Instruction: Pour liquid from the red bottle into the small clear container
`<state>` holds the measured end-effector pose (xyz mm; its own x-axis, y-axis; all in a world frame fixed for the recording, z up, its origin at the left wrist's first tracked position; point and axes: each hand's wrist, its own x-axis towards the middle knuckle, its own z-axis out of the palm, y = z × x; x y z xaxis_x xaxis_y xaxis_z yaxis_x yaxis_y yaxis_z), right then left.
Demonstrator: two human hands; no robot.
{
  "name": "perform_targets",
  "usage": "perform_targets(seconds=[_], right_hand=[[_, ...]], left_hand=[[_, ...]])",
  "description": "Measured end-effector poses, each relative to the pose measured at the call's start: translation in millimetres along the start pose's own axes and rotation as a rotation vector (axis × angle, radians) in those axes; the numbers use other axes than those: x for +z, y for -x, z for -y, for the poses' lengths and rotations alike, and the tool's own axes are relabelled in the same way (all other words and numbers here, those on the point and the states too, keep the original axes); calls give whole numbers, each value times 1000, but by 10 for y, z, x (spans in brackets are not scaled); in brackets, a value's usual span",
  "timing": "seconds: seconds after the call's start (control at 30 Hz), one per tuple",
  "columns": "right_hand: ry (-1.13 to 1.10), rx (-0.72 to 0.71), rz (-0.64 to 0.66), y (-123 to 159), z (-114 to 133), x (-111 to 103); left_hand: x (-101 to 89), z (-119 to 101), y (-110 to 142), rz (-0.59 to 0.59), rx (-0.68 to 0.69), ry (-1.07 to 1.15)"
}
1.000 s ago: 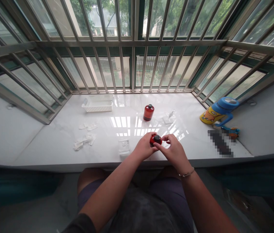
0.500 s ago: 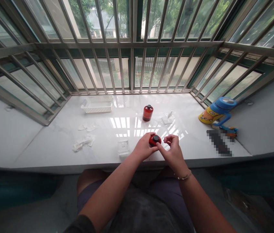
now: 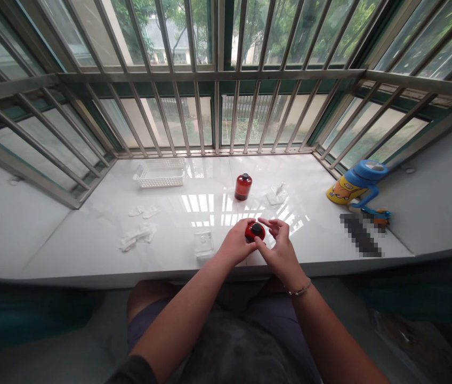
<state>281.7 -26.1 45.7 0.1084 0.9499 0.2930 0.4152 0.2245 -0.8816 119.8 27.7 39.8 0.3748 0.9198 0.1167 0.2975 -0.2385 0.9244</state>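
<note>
My left hand (image 3: 235, 244) is wrapped round the side of a small red bottle (image 3: 249, 237) with a black top, held close to the front edge of the white counter. On the bottle's other side is my right hand (image 3: 281, 249), its thumb at the near rim. The right index finger reaches over toward the black top, and the other fingers are spread and loosely bent. A second red bottle (image 3: 243, 188), also black-topped, stands upright farther back. Left of my left wrist lies a clear plastic box (image 3: 203, 244).
A white perforated basket (image 3: 161, 180) stands at the back left. Crumpled white tissues (image 3: 138, 237) lie at the left. A clear plastic piece (image 3: 277, 196) is right of the standing bottle. At the far right are a blue-and-yellow water bottle (image 3: 348, 186) and a blurred-out dark object (image 3: 360, 234).
My right index finger has stretched out toward the bottle's top, and the right hand has shifted slightly left. The left hand keeps the bottle in nearly the same place.
</note>
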Motion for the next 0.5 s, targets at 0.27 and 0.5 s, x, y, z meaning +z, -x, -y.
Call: perform_targets(seconds=[0.27,0.5], right_hand=[[86,-23,-102,-11,-70,22],[52,11,-15,62,-74,90]], left_hand=[[14,11,-1,-29,-10,-10],[58,55,4,-67,-12,33]])
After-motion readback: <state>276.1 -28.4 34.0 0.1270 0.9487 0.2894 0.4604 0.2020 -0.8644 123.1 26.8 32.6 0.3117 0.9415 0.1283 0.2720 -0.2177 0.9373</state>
